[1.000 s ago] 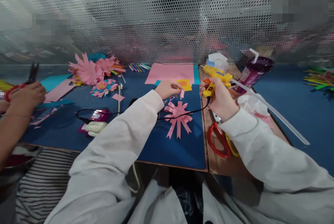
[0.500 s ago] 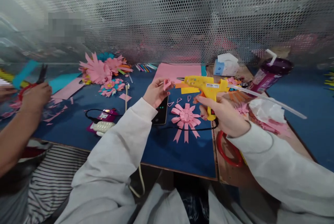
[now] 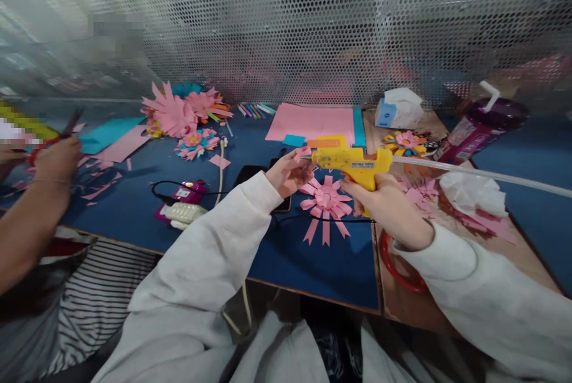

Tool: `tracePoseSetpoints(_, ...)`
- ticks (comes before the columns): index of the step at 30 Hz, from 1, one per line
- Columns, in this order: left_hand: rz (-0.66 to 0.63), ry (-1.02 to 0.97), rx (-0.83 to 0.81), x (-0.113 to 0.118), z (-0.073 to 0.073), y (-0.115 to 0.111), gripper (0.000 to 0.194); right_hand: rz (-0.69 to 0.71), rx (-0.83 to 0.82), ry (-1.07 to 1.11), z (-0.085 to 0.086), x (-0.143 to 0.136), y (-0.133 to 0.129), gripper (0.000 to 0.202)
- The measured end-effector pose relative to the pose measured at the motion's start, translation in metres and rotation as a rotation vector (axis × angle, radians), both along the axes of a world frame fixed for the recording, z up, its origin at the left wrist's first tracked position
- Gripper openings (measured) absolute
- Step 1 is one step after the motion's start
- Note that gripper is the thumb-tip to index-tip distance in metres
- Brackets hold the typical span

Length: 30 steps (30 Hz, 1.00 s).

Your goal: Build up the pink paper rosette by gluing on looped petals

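My right hand (image 3: 379, 201) grips a yellow hot glue gun (image 3: 351, 162) by its handle, with a long clear glue stick (image 3: 482, 174) sticking out of the back. Between the fingertips of my left hand (image 3: 288, 176) is a small pink paper strip (image 3: 304, 153). The gun's metal nozzle reaches that strip; whether they touch I cannot tell. Below both hands, a pink paper flower (image 3: 327, 197) with looped petals and notched tails lies on the blue table (image 3: 313, 273). The gun's black cord crosses over its tails.
At left a co-worker's hand (image 3: 56, 162) holds scissors among paper scraps. Finished paper flowers (image 3: 172, 112), a purple power adapter (image 3: 187, 192), phones, a pink sheet (image 3: 313, 123), a tissue box (image 3: 397, 110), a purple cup (image 3: 487, 127) and a red-handled tool (image 3: 397, 273) surround the work.
The glue gun and my left hand have come together, so the nozzle now meets the pink strip. The view has shifted slightly. The co-worker's hands stay at the left.
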<state>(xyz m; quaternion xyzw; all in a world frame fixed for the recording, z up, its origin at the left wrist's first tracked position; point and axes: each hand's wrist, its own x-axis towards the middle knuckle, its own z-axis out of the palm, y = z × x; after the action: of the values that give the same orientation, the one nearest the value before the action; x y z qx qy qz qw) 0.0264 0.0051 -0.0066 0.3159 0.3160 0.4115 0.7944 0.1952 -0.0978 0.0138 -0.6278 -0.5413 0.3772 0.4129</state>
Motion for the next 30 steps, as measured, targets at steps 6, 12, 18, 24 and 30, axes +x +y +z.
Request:
tracePoseSetpoints(6, -0.041, -0.013, 0.026, -0.0002, -0.0019, -0.0012, 0.025, 0.019, 0.034, -0.014, -0.0018, -0.0004, -0.0011, 0.026)
tracePoseSetpoints(12, -0.064, -0.013, 0.017, -0.0008, -0.0067, 0.0001, 0.027, 0.023, 0.043, -0.057, 0.0008, -0.0015, -0.0020, 0.021)
tracePoseSetpoints(18, -0.058, -0.027, 0.005, -0.0006, -0.0081, 0.0001, 0.028, 0.028, 0.031, -0.102, 0.0035, -0.0025, -0.0034, 0.023)
tracePoseSetpoints(24, -0.049, -0.056, -0.013, -0.0006, -0.0056, -0.0022, 0.027, 0.020, 0.033, -0.119, 0.0031, -0.0021, -0.0032, 0.021)
tracePoseSetpoints(30, -0.012, -0.064, -0.046, 0.0011, 0.0002, -0.0047, 0.024, 0.007, 0.019, -0.153, 0.0026, -0.0026, -0.0032, 0.025)
